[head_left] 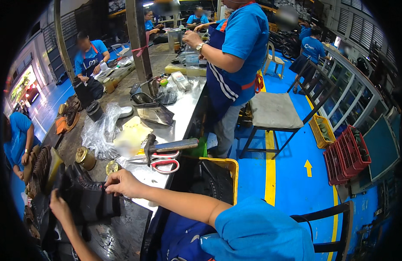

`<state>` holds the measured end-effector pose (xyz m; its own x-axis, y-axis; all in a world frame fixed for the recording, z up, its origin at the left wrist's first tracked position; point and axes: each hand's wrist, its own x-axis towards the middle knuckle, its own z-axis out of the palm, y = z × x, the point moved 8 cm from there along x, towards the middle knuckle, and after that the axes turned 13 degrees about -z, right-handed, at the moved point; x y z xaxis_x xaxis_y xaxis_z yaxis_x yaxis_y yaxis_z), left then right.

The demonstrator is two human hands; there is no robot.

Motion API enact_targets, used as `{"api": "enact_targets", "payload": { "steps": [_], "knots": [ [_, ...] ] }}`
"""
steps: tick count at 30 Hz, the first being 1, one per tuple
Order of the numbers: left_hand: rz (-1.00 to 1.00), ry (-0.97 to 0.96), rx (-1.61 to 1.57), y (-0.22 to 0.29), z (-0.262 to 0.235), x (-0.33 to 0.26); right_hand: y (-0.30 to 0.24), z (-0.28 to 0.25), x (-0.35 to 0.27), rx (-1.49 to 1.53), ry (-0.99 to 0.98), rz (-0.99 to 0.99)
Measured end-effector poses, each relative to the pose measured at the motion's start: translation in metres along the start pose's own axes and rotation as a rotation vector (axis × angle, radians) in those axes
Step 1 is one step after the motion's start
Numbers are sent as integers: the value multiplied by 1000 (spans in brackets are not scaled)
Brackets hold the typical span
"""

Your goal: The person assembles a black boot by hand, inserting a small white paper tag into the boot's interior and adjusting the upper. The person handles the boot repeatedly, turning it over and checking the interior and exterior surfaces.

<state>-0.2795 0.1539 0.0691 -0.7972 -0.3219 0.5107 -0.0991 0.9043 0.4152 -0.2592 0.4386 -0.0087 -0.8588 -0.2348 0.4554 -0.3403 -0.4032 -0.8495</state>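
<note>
A black lace-up boot upper [90, 195] lies at the near left of the worktable, with a row of small eyelets along its edge. My right hand [125, 183] pinches that edge between thumb and fingers, at the end of the eyelets. My left hand [61, 207] grips the upper's left side; part of its fingers is hidden by the dark material. Beyond my right hand are red-handled scissors [162, 165] and a hammer [174, 145]. An open tin [112, 167] stands just past my right fingers, beside a glue-stained jar [85, 158].
Crumpled clear plastic [101, 135] and a yellowish sheet [136, 130] lie farther along the table. Below its right edge, a yellow crate [235, 174] holds black boot parts. A co-worker [244, 48] stands beyond, near a cushioned chair [277, 111]. Red crates [346, 150] stand at right.
</note>
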Motion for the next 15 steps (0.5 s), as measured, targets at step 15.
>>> {"api": "enact_targets", "payload": {
  "steps": [15],
  "knots": [
    [258,-372,218,110,-69,-250,-56,-47,-32,-83,186,-121]
  ]
}}
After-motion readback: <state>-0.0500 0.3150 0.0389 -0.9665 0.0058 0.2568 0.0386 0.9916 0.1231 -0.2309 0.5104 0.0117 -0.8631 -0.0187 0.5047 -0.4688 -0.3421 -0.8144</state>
